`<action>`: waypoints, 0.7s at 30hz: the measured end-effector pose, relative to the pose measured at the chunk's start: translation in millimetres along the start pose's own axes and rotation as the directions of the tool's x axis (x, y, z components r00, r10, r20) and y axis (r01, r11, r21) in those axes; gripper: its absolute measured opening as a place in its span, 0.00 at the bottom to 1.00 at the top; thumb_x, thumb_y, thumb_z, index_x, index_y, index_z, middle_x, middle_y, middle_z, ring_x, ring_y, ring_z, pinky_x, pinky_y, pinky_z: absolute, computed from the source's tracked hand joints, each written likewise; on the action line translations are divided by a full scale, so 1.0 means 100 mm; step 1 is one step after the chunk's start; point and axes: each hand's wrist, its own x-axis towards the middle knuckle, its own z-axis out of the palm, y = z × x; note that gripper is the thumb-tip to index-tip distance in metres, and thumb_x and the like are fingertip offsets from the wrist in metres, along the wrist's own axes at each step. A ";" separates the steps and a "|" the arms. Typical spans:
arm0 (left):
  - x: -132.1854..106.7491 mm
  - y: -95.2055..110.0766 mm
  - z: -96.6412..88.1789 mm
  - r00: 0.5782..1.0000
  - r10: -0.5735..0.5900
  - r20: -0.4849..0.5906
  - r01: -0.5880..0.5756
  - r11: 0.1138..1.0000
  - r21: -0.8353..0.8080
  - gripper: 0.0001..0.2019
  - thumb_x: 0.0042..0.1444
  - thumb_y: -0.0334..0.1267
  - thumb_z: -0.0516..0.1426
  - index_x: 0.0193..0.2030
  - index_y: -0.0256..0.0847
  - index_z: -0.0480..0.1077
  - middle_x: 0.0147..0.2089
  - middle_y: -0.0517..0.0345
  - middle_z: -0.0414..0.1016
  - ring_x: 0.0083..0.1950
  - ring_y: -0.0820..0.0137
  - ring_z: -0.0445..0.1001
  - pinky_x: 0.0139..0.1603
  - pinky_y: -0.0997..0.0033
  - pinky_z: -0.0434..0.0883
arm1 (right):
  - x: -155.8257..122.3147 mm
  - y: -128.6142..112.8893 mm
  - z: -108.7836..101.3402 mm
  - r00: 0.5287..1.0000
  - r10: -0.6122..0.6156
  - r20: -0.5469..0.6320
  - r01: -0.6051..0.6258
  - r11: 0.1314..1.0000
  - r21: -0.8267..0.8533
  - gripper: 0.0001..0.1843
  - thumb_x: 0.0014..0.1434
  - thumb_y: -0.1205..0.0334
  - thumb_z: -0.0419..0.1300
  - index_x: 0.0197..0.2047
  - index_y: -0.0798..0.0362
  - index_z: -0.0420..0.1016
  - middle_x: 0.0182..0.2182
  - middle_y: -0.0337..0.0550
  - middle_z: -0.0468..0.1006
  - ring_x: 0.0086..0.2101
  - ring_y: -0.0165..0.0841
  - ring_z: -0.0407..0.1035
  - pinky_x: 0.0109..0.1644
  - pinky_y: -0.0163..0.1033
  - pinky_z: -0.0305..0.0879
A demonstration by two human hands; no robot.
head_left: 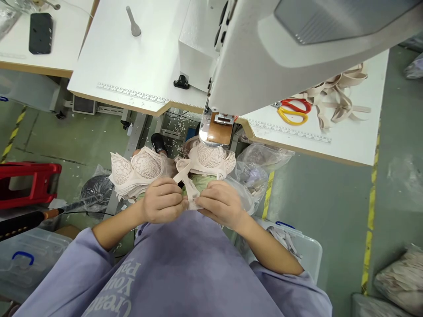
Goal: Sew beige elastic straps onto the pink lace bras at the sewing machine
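Observation:
Close to my body, my left hand (pixel 165 200) and my right hand (pixel 223 202) both pinch a beige bra strap band (pixel 191 187), their fingertips almost meeting. The band loops up between them. Just beyond my hands lie beige lace bras (pixel 147 165) in a stack on the left. Another lace bra (pixel 211 159) rests on the right, below the sewing machine's metal arm end (pixel 214 138). My fingers cover part of the band, so how its ends join is hidden.
The white sewing machine (pixel 264 57) overhangs the table (pixel 132 57). Yellow-handled scissors (pixel 292 116), red-handled scissors (pixel 299 105) and loose beige straps (pixel 343 97) lie at right. A phone (pixel 40 33) is far left. A red stool (pixel 29 185) and clear bins (pixel 36 251) flank me.

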 end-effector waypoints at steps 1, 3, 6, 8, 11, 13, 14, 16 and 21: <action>0.00 0.00 0.00 1.000 -0.004 0.006 0.004 1.000 0.000 0.09 0.60 0.25 0.60 0.33 0.41 0.67 0.25 0.64 0.76 0.30 0.73 0.78 0.40 0.68 0.78 | 0.01 0.00 0.00 1.000 -0.009 0.013 0.009 1.000 -0.011 0.05 0.66 0.68 0.59 0.41 0.52 0.77 0.30 0.41 0.79 0.30 0.30 0.68 0.38 0.39 0.66; 0.00 0.00 -0.01 1.000 -0.012 0.015 0.012 1.000 0.006 0.09 0.61 0.26 0.59 0.33 0.43 0.67 0.25 0.66 0.76 0.30 0.73 0.79 0.41 0.68 0.78 | 0.02 0.00 -0.01 0.999 -0.022 0.031 0.023 0.999 -0.028 0.07 0.65 0.71 0.60 0.40 0.50 0.78 0.30 0.39 0.78 0.29 0.29 0.67 0.36 0.38 0.65; -0.02 0.00 -0.01 1.000 -0.017 0.016 0.017 1.000 0.001 0.09 0.61 0.27 0.59 0.33 0.44 0.66 0.25 0.67 0.76 0.30 0.74 0.79 0.41 0.69 0.78 | 0.02 0.00 -0.01 0.999 -0.015 0.044 0.017 0.999 -0.052 0.08 0.66 0.69 0.59 0.39 0.49 0.79 0.28 0.37 0.79 0.27 0.28 0.66 0.35 0.38 0.64; -0.03 0.00 0.00 1.000 -0.016 0.009 0.016 1.000 -0.009 0.09 0.61 0.27 0.60 0.33 0.43 0.66 0.25 0.66 0.76 0.31 0.74 0.79 0.40 0.69 0.78 | 0.01 0.00 -0.01 0.998 0.002 0.069 0.004 0.997 -0.074 0.09 0.68 0.65 0.57 0.39 0.48 0.79 0.28 0.38 0.79 0.27 0.28 0.66 0.36 0.38 0.65; -0.05 0.00 0.00 1.000 -0.009 0.001 0.009 1.000 -0.014 0.09 0.61 0.26 0.59 0.33 0.42 0.67 0.25 0.65 0.76 0.31 0.73 0.79 0.40 0.69 0.78 | 0.00 -0.02 0.01 0.997 0.029 0.073 -0.023 0.996 -0.082 0.11 0.69 0.62 0.56 0.37 0.49 0.78 0.28 0.39 0.79 0.27 0.29 0.68 0.37 0.38 0.66; -0.05 0.00 -0.01 1.000 -0.002 0.002 0.002 1.000 -0.004 0.09 0.61 0.26 0.59 0.33 0.42 0.67 0.25 0.66 0.76 0.30 0.74 0.79 0.40 0.69 0.79 | 0.00 -0.03 0.02 0.998 0.040 0.038 -0.038 0.998 -0.058 0.08 0.68 0.62 0.57 0.37 0.50 0.77 0.28 0.40 0.79 0.28 0.30 0.69 0.38 0.38 0.67; -0.06 0.00 -0.01 1.000 -0.002 0.003 0.002 1.000 0.002 0.09 0.61 0.26 0.59 0.33 0.43 0.67 0.25 0.66 0.76 0.30 0.74 0.79 0.41 0.69 0.79 | -0.01 -0.04 0.02 0.999 0.039 0.015 -0.038 0.998 -0.040 0.06 0.67 0.63 0.58 0.38 0.50 0.76 0.28 0.40 0.79 0.28 0.30 0.69 0.38 0.38 0.67; -0.07 0.01 -0.02 1.000 0.000 0.003 0.000 1.000 0.012 0.09 0.61 0.26 0.59 0.32 0.43 0.67 0.25 0.67 0.76 0.30 0.74 0.78 0.41 0.69 0.79 | -0.01 -0.04 0.03 1.000 0.026 -0.010 -0.026 1.000 -0.005 0.03 0.65 0.65 0.60 0.38 0.52 0.75 0.28 0.41 0.78 0.28 0.30 0.69 0.38 0.39 0.67; -0.08 0.03 -0.04 1.000 -0.014 0.017 0.014 1.000 0.008 0.09 0.61 0.27 0.59 0.33 0.44 0.68 0.26 0.67 0.77 0.31 0.74 0.78 0.41 0.68 0.79 | -0.02 -0.04 0.02 0.999 0.036 0.015 -0.036 0.999 -0.013 0.04 0.66 0.65 0.60 0.41 0.51 0.76 0.30 0.40 0.79 0.30 0.30 0.69 0.40 0.38 0.68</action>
